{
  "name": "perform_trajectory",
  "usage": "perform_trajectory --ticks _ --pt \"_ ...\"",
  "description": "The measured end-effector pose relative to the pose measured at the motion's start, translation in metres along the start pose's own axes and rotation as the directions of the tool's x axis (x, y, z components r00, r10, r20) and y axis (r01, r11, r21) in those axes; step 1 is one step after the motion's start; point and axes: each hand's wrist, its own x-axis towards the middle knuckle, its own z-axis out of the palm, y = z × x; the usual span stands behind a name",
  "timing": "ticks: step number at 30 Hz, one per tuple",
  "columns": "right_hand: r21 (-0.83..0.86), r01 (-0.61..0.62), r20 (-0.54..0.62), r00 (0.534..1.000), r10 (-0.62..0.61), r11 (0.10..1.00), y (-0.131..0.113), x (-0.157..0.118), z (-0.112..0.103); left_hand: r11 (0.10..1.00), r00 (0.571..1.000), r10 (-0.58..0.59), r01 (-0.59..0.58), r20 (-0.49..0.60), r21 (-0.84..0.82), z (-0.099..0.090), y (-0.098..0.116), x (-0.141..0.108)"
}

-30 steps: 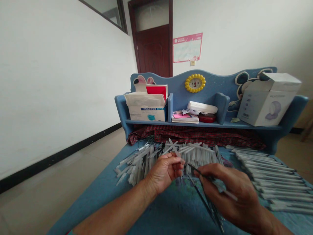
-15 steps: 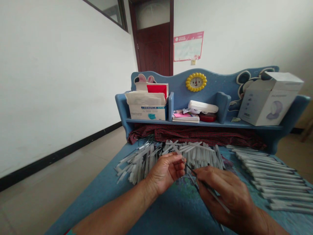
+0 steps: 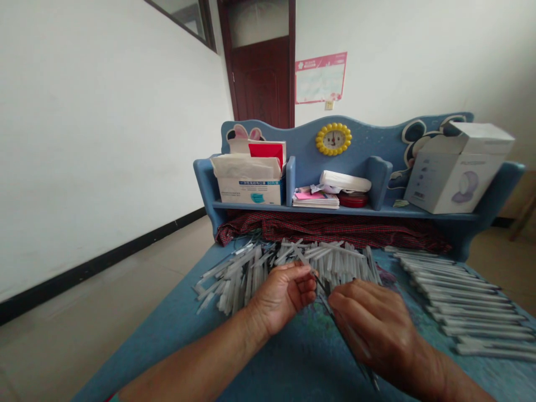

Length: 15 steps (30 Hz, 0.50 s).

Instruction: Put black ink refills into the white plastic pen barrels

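My left hand (image 3: 281, 297) is closed, pinching a flat translucent plastic sleeve (image 3: 300, 257) between thumb and fingers. A thin dark stick (image 3: 320, 283), perhaps a pen, runs from the sleeve's near end toward my right hand (image 3: 372, 321). That hand's fingers are closed round several thin dark and clear sticks (image 3: 355, 352), whose lower ends slant out below the palm. Whether the stick is inside the sleeve I cannot tell. Behind my left hand lies a loose pile of similar translucent sleeves (image 3: 247, 273).
Several filled sleeves (image 3: 464, 296) lie in a row at the right of the blue table (image 3: 167, 340). A checked cloth (image 3: 335, 228) is bunched under the blue shelf (image 3: 293, 134), which bears a mask box (image 3: 251, 191) and a white carton (image 3: 444, 178).
My right hand has shifted slightly left and up along the sticks, nearer my left hand. My left hand keeps its pinch on the sleeve. The whole view has moved slightly.
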Motion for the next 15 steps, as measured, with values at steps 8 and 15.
perform_trajectory --ticks 8,15 --pt "-0.026 0.007 0.013 1.000 -0.007 1.000 0.001 -0.002 0.002 0.998 0.998 -0.056 0.056 0.020 -0.004 0.007 -0.003 -0.008" --pt "0.005 -0.099 0.064 0.993 0.098 0.995 0.013 -0.006 0.009 0.994 0.995 -0.102 0.102 0.022 -0.023 0.012 -0.006 -0.011"
